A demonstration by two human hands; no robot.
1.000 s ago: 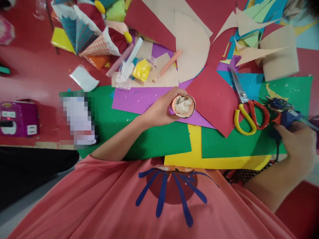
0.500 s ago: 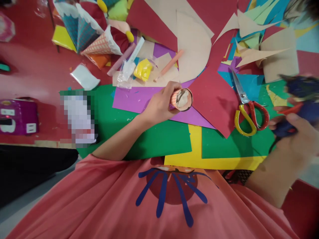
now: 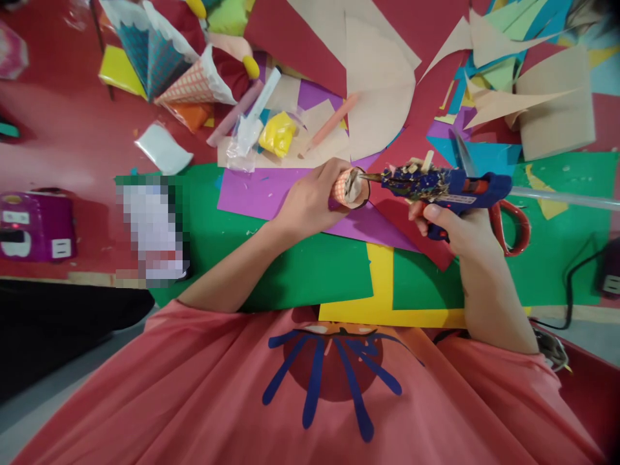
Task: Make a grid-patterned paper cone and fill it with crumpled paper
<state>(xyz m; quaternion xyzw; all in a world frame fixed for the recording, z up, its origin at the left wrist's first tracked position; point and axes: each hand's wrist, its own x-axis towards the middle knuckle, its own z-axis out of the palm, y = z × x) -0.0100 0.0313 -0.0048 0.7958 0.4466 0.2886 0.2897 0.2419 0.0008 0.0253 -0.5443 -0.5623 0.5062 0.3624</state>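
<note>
My left hand (image 3: 312, 197) is wrapped round a small checkered paper cone (image 3: 343, 187), its open end turned to the right and crumpled paper showing inside. In my right hand (image 3: 450, 226) is a blue glue gun (image 3: 450, 186), littered with dried scraps, a clear glue stick coming out of its back. The gun's nozzle points left and reaches the cone's open end; whether it touches the paper I cannot tell. Beneath the gun lie scissors (image 3: 518, 229), partly hidden, with one red handle loop showing.
Checkered paper cones (image 3: 194, 81) lie at the upper left. A yellow packet (image 3: 278, 134) and a white packet (image 3: 165, 148) sit nearer. Paper offcuts (image 3: 508, 106) cover the upper right. A phone (image 3: 155, 226) lies left, and a black cable (image 3: 570, 278) runs at the right edge.
My right hand has brought the glue gun left from the right edge to the cone's mouth, passing over the scissors. My left hand still holds the cone in nearly the same place.
</note>
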